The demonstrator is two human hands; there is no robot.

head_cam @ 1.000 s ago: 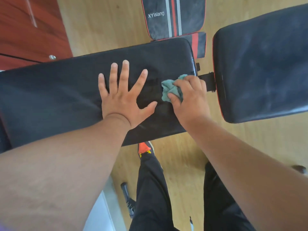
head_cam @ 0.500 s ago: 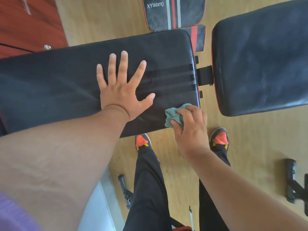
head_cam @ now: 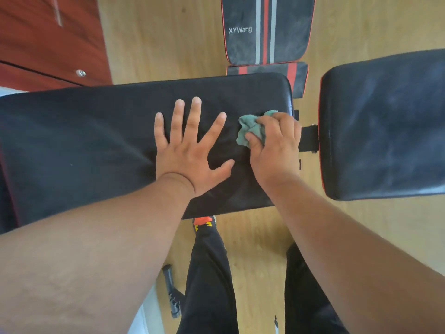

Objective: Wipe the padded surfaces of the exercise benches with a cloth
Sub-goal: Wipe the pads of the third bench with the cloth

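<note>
Red-brown wooden cabinet (head_cam: 48, 39) far left. Long black bench pad (head_cam: 84, 145) spans centre. Left hand (head_cam: 190, 150) flat on pad, fingers straight and spread, grasping nothing. Just right of it, right hand (head_cam: 274, 145) clenched round crumpled green cloth (head_cam: 250, 128), pressed on pad near right end. Second black pad (head_cam: 385, 124) far right, apart. Striped "XYWang" bench (head_cam: 265, 30) on floor beyond.

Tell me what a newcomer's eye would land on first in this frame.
First, the left hand lying flat with fingers spread on the long black bench pad at centre. Right beside it, the right hand grips a crumpled green cloth near the pad's right end. A second, dusty-looking black pad sits at right, and a striped pad marked XYWang lies on the wooden floor at top.
</note>
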